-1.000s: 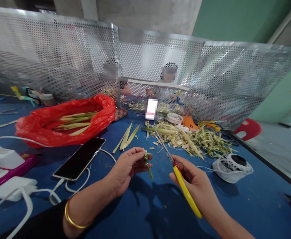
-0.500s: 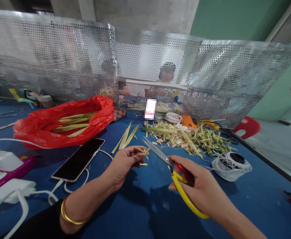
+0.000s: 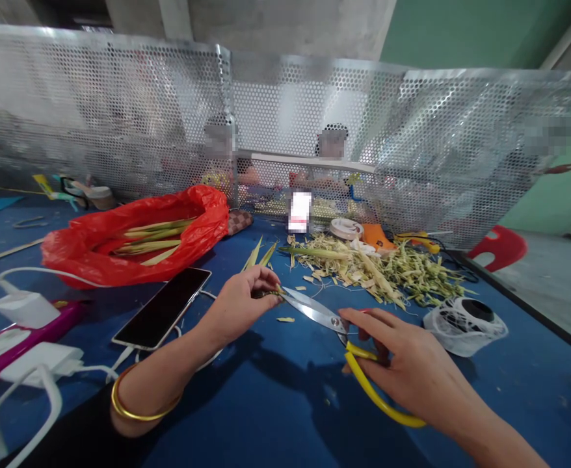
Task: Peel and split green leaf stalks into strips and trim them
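Between the thumb and fingers of my left hand point(image 3: 246, 300) is a small yellowish-green piece of leaf point(image 3: 278, 290), mostly hidden by the fingers. My right hand point(image 3: 397, 354) grips scissors point(image 3: 315, 313) with yellow and red handles. The blades point left, slightly apart, with their tips at the leaf piece. A small cut scrap point(image 3: 286, 320) lies on the blue table just below the blade tips. Behind my left hand lie long pale leaf strips point(image 3: 253, 255). Past the scissors spreads a heap of leaf cuttings point(image 3: 363, 266).
A red plastic bag point(image 3: 66, 257) holding long leaves stands at the left, near a dark phone point(image 3: 163, 309) and white chargers point(image 3: 36, 361). A netted spool point(image 3: 464, 328) sits at the right. Tape point(image 3: 346, 229) lies behind the heap. A perforated metal screen point(image 3: 290, 110) separates people beyond.
My left hand has turned, bringing the leaf piece to the scissor tips. The blades have opened slightly. A scrap that was by my left fingers now lies on the table. The view has shifted slightly.
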`<state>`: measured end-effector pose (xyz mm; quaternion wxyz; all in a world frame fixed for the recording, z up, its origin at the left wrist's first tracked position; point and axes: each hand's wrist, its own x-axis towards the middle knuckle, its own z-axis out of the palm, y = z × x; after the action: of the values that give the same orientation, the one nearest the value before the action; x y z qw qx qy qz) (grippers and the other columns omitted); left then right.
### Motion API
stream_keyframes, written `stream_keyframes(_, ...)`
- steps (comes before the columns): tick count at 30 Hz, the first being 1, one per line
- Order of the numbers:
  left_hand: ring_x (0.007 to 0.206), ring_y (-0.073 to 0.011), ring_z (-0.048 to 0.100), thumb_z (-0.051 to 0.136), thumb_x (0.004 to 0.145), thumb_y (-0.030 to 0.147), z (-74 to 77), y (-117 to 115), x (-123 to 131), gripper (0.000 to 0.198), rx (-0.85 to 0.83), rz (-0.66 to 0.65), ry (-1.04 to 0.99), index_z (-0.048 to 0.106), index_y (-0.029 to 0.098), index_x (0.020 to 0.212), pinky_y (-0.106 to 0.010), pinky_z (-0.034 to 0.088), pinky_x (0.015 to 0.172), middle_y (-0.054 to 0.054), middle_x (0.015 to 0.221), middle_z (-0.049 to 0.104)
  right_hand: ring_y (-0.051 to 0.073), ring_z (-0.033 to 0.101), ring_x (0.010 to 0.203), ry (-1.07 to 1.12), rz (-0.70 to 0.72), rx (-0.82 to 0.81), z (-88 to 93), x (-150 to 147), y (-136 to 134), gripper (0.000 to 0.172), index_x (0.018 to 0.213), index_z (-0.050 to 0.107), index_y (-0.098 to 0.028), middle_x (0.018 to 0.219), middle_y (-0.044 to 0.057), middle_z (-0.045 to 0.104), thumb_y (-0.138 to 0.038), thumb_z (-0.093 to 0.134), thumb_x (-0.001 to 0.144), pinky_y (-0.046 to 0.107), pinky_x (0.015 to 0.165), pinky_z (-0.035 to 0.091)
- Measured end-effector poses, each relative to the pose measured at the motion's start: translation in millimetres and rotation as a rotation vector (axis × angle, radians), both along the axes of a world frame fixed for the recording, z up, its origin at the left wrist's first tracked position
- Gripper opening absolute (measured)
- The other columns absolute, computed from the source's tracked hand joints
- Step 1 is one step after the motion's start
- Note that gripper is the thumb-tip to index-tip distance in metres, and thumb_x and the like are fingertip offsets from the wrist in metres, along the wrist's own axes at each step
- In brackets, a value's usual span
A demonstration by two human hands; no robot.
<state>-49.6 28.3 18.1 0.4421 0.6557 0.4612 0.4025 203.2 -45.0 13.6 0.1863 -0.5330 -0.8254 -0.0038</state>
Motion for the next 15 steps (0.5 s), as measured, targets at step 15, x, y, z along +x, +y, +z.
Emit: stream_keyframes(15, 0.068, -0.0158, 0.059, 0.065, 0.066, 0.019, 1.8, -1.8, 0.4, 0.027, 0.011, -0.019, 0.006, 0.061, 0.022, 0.092, -0.027, 0.042, 0.066, 0.0, 0.075, 0.067, 0.02, 0.068, 0.079, 0.012, 0.038, -0.022, 0.8, 2.7, -1.9, 0.051, 0.124, 0.059, -0.029, 0.108, 0.008, 0.068, -0.019, 0.06, 0.074, 0.022, 0.052, 0.05)
